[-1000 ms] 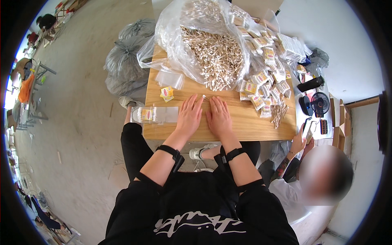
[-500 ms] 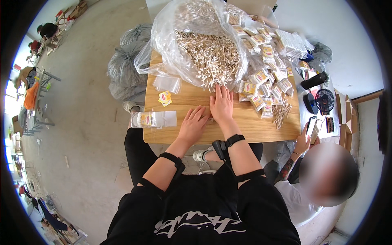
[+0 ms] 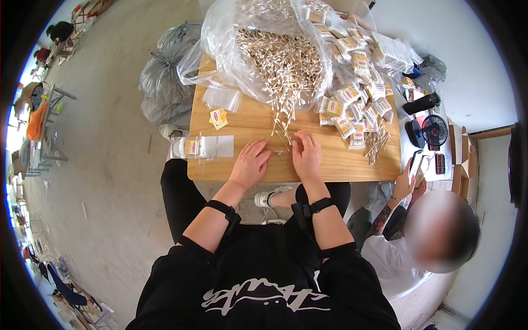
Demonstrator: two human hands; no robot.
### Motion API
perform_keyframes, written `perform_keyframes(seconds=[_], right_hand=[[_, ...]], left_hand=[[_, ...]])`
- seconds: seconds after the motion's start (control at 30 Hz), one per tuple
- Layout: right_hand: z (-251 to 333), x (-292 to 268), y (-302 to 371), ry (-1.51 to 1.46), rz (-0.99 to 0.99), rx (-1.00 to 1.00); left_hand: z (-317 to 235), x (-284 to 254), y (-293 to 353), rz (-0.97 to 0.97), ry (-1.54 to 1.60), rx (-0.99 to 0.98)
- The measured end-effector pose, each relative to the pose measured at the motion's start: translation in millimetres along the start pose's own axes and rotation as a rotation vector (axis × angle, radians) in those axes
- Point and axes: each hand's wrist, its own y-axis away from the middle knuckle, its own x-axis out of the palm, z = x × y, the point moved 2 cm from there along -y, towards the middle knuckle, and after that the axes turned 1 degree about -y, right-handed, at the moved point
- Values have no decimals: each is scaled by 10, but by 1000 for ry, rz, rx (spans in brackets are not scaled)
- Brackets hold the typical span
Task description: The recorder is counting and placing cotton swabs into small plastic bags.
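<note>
My left hand (image 3: 251,165) rests low over the front of the wooden table (image 3: 220,168), its fingers curled together around a few cotton swabs (image 3: 276,153) whose tips stick out beside them. To its right, my right hand (image 3: 307,158) is bent with fingers apart and nothing visible in it; its palm is hidden. Between and beyond the hands lie several loose swabs (image 3: 282,133). They trail from a big heap of cotton swabs (image 3: 289,66) spilling out of a clear plastic bag (image 3: 217,41).
Filled swab packs (image 3: 345,127) pile up at the right, beside a loose bunch of swabs (image 3: 377,144). At left lie yellow cards (image 3: 218,118), clear bags (image 3: 221,99) and a swab pack (image 3: 192,147). A seated person (image 3: 390,264) holds a phone (image 3: 416,159) near a fan (image 3: 434,131).
My right hand has drawn back from the heap toward me, and several swabs now lie loose on the table. The left hand stays near the front edge, with swab tips now showing at its fingers.
</note>
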Motion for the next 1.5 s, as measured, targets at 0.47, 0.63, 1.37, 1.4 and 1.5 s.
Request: perform_keyframes(seconds=[0.47, 0.63, 1.37, 1.4, 1.5], right_hand=[[73, 23, -56, 233, -52, 14], [91, -17, 13, 198, -91, 8], [261, 47, -8, 197, -55, -14], [253, 34, -26, 232, -47, -14], [257, 35, -28, 260, 11, -24]], left_hand=[[65, -66, 158, 16, 56, -36], [70, -73, 50, 41, -13, -88], [128, -106, -58, -66, -82, -72], [136, -105, -51, -56, -61, -76], [170, -120, -20, -30, -18, -85]])
